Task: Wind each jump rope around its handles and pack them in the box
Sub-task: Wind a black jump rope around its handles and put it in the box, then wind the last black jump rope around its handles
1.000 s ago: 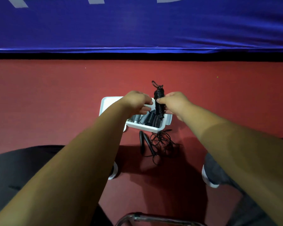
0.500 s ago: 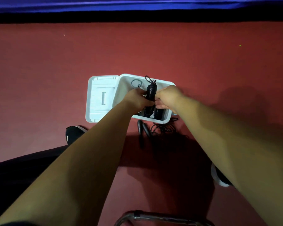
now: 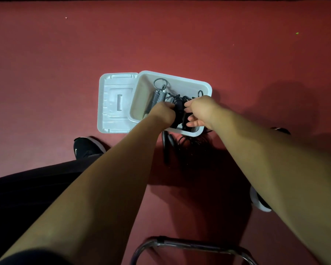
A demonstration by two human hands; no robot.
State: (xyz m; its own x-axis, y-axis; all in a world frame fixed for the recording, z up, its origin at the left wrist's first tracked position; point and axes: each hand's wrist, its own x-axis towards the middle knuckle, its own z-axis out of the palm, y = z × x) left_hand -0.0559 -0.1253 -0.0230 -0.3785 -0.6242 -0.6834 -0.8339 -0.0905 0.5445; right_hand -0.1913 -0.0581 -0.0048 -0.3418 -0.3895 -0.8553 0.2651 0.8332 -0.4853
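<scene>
Head view, looking down. A white plastic box [image 3: 182, 81] stands on a red floor [image 3: 180, 39], which lies open beyond the box's far rim and to both sides. Its lid [image 3: 114, 104] lies flat, inner face up, against the box's left wall. The left part of the box's interior is bare. A wound grey jump rope [image 3: 157, 98] leans along the middle, its end loop near the far wall.

Both hands meet over the box's near-right part. The left hand [image 3: 163, 114] curls its fingers round a wound black jump rope [image 3: 179, 111]. The right hand [image 3: 201, 109] grips the same bundle from the opposite side, thumb above and fingers below. The bundle sits inside the rim, among other dark coils that are hard to tell apart.

A loose black jump rope [image 3: 182, 145] lies tangled on the floor, just beside the box's near wall, in shadow between the forearms.

A black shoe [image 3: 87, 148] with a small white curved logo rests near the lid's near-left corner. A second shoe [image 3: 260, 203] shows beneath the right forearm. A bent metal tube [image 3: 189, 243] crosses the bottom edge.
</scene>
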